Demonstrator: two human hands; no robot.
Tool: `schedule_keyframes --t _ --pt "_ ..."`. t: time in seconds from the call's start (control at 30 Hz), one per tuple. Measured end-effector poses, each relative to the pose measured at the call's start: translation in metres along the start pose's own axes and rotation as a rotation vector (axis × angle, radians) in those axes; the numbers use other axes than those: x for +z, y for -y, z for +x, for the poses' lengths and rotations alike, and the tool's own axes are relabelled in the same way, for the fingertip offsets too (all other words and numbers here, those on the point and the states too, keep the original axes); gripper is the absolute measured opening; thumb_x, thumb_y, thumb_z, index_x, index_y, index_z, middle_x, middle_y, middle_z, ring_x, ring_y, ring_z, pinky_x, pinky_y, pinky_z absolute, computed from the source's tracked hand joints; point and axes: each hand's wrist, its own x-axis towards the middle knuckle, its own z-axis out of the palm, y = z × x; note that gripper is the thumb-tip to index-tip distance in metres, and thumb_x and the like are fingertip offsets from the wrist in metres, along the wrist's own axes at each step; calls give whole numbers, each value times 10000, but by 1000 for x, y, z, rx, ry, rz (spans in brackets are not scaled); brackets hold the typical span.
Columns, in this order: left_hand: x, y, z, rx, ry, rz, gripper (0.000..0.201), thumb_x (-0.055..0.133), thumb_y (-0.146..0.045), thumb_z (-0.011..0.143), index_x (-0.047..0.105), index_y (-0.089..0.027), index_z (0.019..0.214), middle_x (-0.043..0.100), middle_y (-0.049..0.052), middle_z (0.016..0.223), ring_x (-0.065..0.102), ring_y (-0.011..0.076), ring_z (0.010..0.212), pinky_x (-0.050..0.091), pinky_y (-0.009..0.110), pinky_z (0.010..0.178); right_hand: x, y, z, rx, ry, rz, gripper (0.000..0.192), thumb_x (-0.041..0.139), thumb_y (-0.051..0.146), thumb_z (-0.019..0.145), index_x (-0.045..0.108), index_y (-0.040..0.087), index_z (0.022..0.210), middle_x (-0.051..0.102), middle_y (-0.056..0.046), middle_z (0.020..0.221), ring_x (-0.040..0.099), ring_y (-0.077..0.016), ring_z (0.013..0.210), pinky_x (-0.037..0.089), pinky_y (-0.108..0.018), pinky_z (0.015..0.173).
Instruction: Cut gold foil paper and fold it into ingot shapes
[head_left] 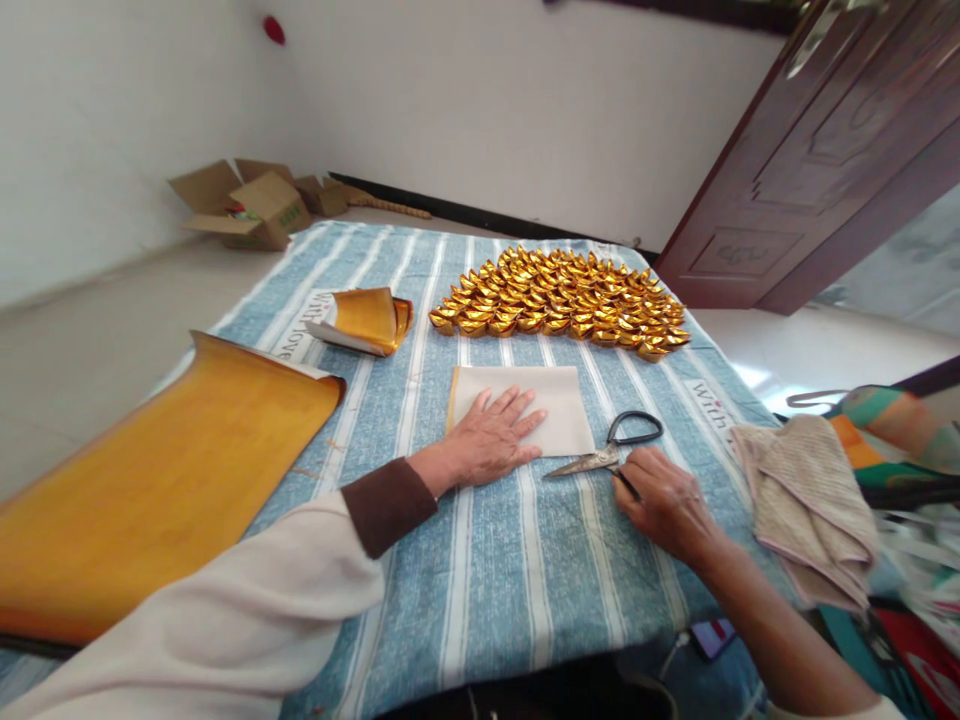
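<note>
My left hand [495,435] lies flat with its fingers spread on a pale paper sheet [559,400], whose left edge shows a gold strip. My right hand [664,497] is closed around one black handle loop of a pair of scissors [600,458]. The scissors lie low over the cloth just right of the paper, blades pointing left. Beyond the paper, many folded gold foil ingots [562,295] stand in close rows. A curled stack of gold foil paper [367,318] rests behind and left of my left hand.
A large gold sheet [142,480] covers the table's left side, over the blue striped cloth [420,560]. At the right edge are a folded beige towel [806,500] and a phone [712,637] low down. Open cardboard boxes [255,215] sit on the floor; a brown door [787,190] stands at right.
</note>
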Motion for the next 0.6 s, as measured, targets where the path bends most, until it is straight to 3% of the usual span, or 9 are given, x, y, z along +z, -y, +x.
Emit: schedule_keyframes --t 0.3,0.6 --pt "1 0 0 12 -22 13 584 276 -543 970 300 -252 1476 157 105 1581 109 307 1448 100 562 1118 -4 -1 -19 -5 -35 80 228 497 141 879 545 191 662 522 -29 693 499 -168 720 384 -296 690" --pt "2 -1 0 -2 -9 2 592 256 -562 965 278 -275 1483 150 91 1584 98 303 1449 90 569 1114 7 10 2 -26 -60 62 253 497 155 874 530 195 626 516 -27 681 500 -166 709 380 -296 671"
